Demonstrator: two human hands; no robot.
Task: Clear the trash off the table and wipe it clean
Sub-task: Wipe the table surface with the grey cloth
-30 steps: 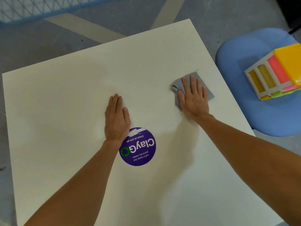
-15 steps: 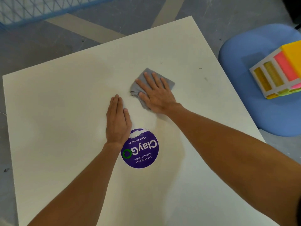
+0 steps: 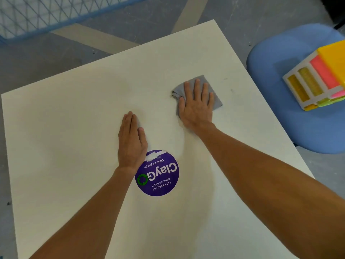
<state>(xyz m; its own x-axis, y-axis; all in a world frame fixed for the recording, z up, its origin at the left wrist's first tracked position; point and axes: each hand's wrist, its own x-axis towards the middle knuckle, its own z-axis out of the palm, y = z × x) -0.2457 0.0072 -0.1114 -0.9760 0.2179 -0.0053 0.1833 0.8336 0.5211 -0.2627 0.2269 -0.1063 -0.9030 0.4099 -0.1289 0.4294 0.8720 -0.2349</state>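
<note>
A square cream table (image 3: 74,146) fills most of the head view. My right hand (image 3: 197,107) lies flat with straight, spread fingers on a small grey cloth (image 3: 217,101), pressing it to the tabletop right of centre. Most of the cloth is hidden under the palm; its edges show at the left and right. My left hand (image 3: 131,143) rests flat on the table near the middle, fingers together, holding nothing. No trash shows on the table.
A round purple sticker (image 3: 160,176) is stuck to the tabletop just below my left hand. A few small dark specks (image 3: 225,79) mark the surface right of the cloth. Beside the table's right edge, a blue seat (image 3: 298,113) carries a colourful plastic organiser (image 3: 317,79).
My right hand swept the cloth left toward my left hand, then back to the right. My left hand stayed flat in the same place.
</note>
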